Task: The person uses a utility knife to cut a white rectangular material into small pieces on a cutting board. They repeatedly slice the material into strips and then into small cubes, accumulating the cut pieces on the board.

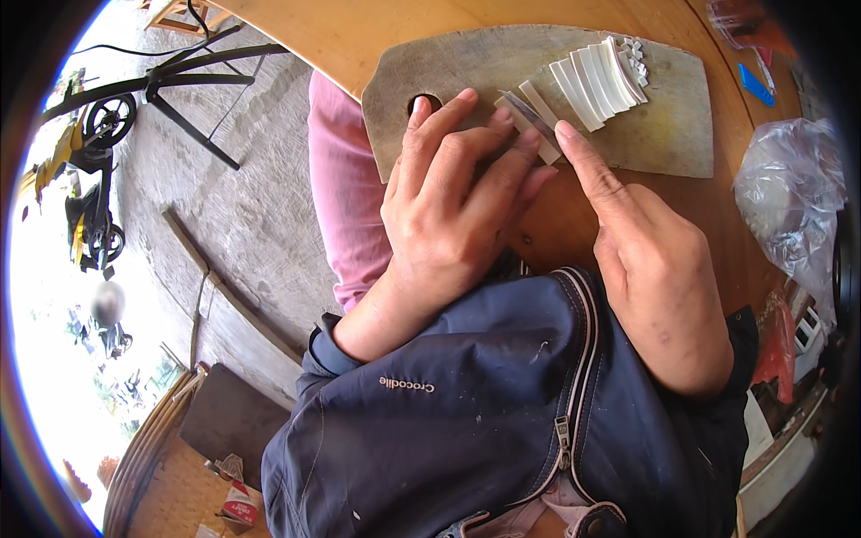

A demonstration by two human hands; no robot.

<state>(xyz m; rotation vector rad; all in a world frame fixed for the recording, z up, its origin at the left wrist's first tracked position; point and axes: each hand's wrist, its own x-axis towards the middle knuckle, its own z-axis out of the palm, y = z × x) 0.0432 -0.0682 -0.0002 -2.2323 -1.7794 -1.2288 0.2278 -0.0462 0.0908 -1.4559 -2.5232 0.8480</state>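
The left hand [448,202] is spread over a grey board [404,72], its fingers apart and its tips pressing down on a pale piece [549,154] and on the board's surface; it encloses nothing. The right hand [659,260] is closed on a knife [531,114], with the index finger stretched out along the blade and the remaining fingers curled below; the handle is hidden beneath the hand. The blade lies slantwise, just beside the left fingertips. The pale piece is on the board, mostly covered by the left hand, on the left side of the blade; a narrow strip [536,100] lies on its right side.

Farther right on the board, more pale strips [587,85] lie close together in a curved row, with small bits [636,61] along their far edge. A round hole [424,101] pierces the board near its left end. The board rests on an orange-brown table [314,31]. To the right are a blue object [756,85] and a clear plastic bag [789,179].
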